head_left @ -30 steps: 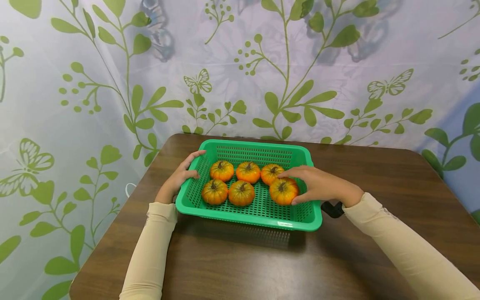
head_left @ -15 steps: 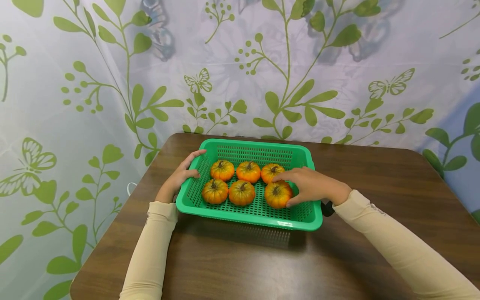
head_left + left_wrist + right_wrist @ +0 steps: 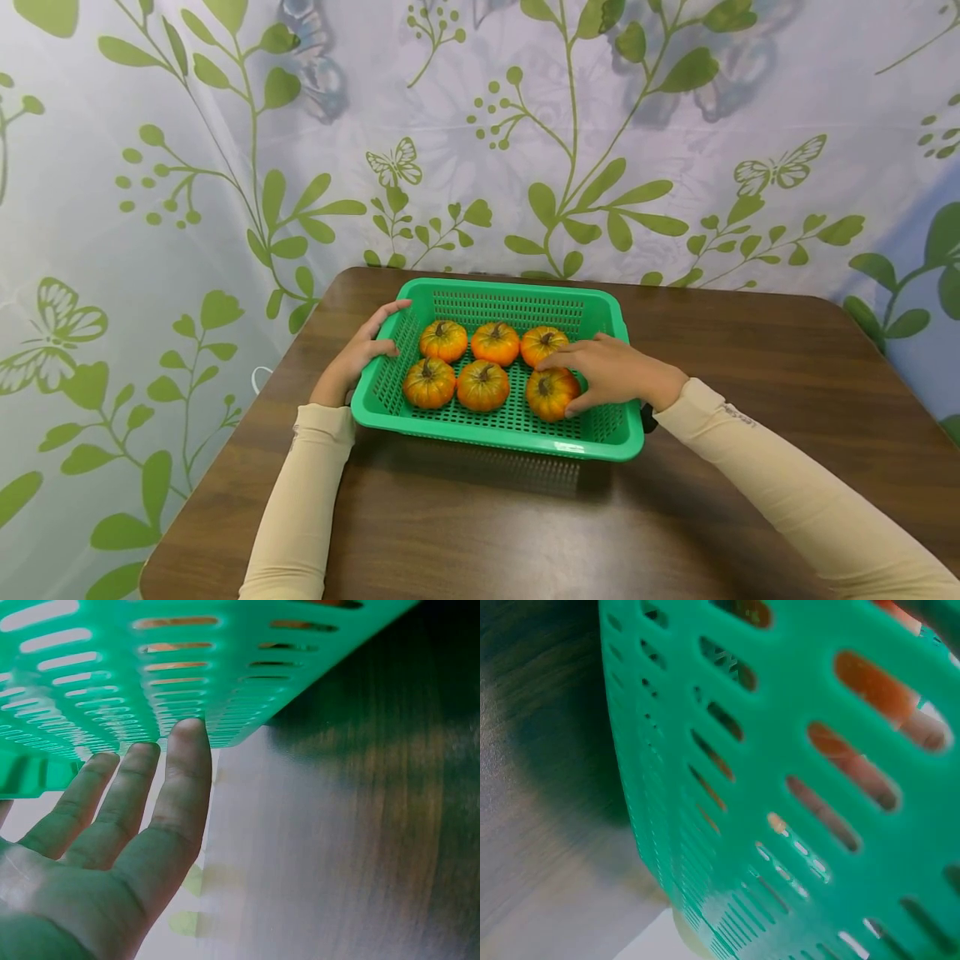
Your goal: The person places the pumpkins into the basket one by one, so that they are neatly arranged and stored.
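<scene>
A green plastic basket (image 3: 480, 444) with slotted walls holds several small orange-green pumpkins in two rows. At its left end my left hand (image 3: 360, 354) grips the rim, thumb over the inside. In the left wrist view, the fingers (image 3: 187, 780) of that hand lie against the outer wall. My right hand (image 3: 618, 371) reaches over the right end and holds the front-right pumpkin (image 3: 550, 396), thumb at its near side and fingers across its far side. Behind it sits another pumpkin (image 3: 542, 340), partly covered by those fingers. In the right wrist view, the basket wall (image 3: 780, 757) hides most of the hand.
The basket stands on a brown wooden table (image 3: 465, 517). To its left in the front row is a pumpkin (image 3: 483, 386), with a gap before the held one. A leaf-patterned curtain (image 3: 480, 167) hangs behind the table. A white cable (image 3: 257, 379) shows at the left edge.
My right hand has moved left with the front-right pumpkin, bringing it down nearer the front-row pumpkins. The left hand and the basket have stayed in place.
</scene>
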A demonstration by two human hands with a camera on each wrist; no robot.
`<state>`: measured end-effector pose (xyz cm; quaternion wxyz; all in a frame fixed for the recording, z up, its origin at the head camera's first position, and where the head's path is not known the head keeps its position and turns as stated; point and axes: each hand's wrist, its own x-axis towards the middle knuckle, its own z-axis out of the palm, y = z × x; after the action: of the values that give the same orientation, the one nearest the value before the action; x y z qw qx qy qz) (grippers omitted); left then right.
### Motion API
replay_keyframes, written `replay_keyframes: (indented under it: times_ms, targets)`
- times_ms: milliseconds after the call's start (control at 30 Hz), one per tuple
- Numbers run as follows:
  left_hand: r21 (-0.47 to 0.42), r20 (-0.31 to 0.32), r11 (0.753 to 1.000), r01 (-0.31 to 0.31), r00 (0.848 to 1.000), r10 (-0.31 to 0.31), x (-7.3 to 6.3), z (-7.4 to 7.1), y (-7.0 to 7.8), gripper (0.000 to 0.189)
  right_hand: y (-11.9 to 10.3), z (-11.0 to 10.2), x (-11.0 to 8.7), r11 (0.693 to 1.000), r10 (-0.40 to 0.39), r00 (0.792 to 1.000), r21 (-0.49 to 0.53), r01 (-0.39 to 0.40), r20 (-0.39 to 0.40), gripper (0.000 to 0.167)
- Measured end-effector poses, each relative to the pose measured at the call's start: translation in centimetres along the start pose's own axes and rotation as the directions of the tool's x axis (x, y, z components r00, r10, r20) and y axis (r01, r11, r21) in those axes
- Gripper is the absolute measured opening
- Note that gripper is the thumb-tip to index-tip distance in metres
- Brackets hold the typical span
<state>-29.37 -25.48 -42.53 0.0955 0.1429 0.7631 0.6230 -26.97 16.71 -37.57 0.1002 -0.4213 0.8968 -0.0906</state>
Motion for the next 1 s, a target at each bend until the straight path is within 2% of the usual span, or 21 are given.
replay_keyframes:
  times_ms: [700, 867, 1000]
  targets:
    - [0.022, 0.0, 1.0, -0.001, 1.0, 0.001, 0.05, 0.18, 0.02, 0.09, -0.36, 0.54, 0.27, 0.992, 0.058, 0.998, -0.109, -0.057, 0.001, 0.075]
    - [0.007, 0.003, 1.0, 0.009, 1.0, -0.009, 0.1, 0.07, -0.2, 0.09, -0.38, 0.29, 0.18, 0.997, 0.043, 0.999, -0.058, -0.045, -0.027, 0.078]
    - [-0.016, 0.009, 1.0, 0.011, 1.0, -0.011, 0.02, 0.01, -0.44, 0.089, -0.23, -0.04, -0.33, 0.998, 0.03, 0.995, 0.051, -0.025, -0.097, 0.071]
